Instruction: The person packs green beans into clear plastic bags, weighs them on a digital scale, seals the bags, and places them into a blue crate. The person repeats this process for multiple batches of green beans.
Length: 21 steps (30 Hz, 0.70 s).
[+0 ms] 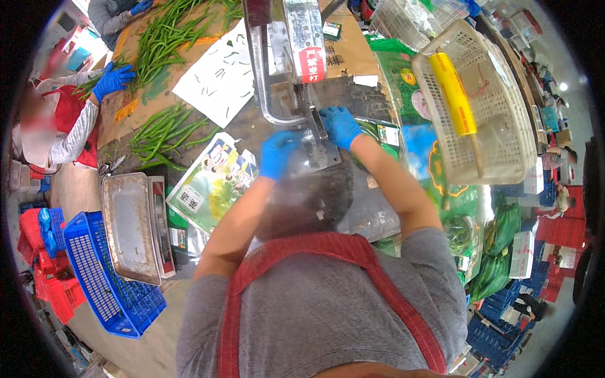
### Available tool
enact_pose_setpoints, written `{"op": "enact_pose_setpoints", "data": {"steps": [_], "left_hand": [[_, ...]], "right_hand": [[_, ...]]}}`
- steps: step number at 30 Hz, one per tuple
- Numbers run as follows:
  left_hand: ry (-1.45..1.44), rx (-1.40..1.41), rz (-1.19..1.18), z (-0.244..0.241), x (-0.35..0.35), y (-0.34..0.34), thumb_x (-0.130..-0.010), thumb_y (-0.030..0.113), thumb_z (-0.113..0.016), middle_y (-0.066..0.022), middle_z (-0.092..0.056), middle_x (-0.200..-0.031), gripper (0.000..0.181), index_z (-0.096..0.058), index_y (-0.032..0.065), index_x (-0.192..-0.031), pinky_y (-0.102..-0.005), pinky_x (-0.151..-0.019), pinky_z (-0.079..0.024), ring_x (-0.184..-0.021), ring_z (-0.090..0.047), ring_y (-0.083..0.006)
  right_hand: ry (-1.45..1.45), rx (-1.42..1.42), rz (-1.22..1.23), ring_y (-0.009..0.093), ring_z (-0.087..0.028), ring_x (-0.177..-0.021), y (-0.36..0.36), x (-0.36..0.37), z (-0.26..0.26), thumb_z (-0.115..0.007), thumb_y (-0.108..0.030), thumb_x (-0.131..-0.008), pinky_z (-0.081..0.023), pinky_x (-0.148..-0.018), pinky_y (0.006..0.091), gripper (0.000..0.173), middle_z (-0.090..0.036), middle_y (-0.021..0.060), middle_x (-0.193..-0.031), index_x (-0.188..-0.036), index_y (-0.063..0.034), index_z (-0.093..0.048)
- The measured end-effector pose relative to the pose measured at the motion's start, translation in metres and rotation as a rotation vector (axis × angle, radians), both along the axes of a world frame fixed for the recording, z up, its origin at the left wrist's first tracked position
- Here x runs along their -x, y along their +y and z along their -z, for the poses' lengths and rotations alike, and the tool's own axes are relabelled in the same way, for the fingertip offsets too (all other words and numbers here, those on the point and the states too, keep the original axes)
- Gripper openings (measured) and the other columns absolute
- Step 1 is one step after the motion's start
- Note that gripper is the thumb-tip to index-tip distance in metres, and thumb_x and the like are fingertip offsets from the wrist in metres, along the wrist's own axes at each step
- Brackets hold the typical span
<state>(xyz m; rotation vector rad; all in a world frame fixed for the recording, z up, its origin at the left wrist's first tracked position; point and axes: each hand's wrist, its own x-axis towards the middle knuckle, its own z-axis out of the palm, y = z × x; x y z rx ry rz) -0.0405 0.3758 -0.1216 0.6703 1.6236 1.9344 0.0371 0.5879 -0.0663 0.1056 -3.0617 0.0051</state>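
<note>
In front of me stands a metal bench clipping machine (306, 45) with a curved arm, a spring and a red warning label. My left hand (279, 153), in a blue glove and blurred, is just left of its base plate (326, 158). Clear, shiny material shows by those fingers, but I cannot tell whether they grip it. My right hand (339, 126), gloved in blue too, is bent close to the right side of the machine's lower jaw. Its fingertips are partly hidden. Beside the right wrist lies a clear bag of green vegetables (367, 126) with a label.
Long green peppers (165, 130) lie left of a white sheet (220, 75). Scissors (112, 166), a scale (130, 227) and a blue crate (113, 279) are at left. A co-worker's gloved hand (112, 81) is beyond. A white basket (491, 118) holds a yellow roll (453, 92).
</note>
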Motion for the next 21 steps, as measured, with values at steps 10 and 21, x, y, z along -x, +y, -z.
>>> {"op": "enact_pose_setpoints", "data": {"steps": [10, 21], "left_hand": [[-0.019, 0.181, 0.003, -0.008, 0.004, -0.013, -0.082, -0.001, -0.065, -0.0074, -0.068, -0.101, 0.023, -0.065, -0.0002, -0.105, -0.0282, -0.081, -0.051, -0.089, -0.062, -0.0142], [-0.193, 0.09, 0.032, -0.01, 0.01, -0.009, -0.081, 0.0, -0.066, -0.0074, -0.067, -0.097, 0.019, -0.066, 0.0009, -0.101, -0.0267, -0.077, -0.051, -0.086, -0.062, -0.0136]], "right_hand": [[0.865, 0.064, -0.164, 0.027, -0.061, -0.062, -0.035, -0.006, -0.33, -0.065, -0.025, -0.083, -0.048, -0.057, 0.037, 0.018, -0.065, 0.0117, -0.075, -0.093, -0.0092, -0.066], [0.04, -0.068, 0.078, 0.03, -0.066, -0.065, -0.03, -0.051, -0.378, -0.056, -0.023, -0.089, -0.054, -0.065, 0.0364, 0.026, -0.067, 0.0166, -0.08, -0.109, -0.0089, -0.065]]}}
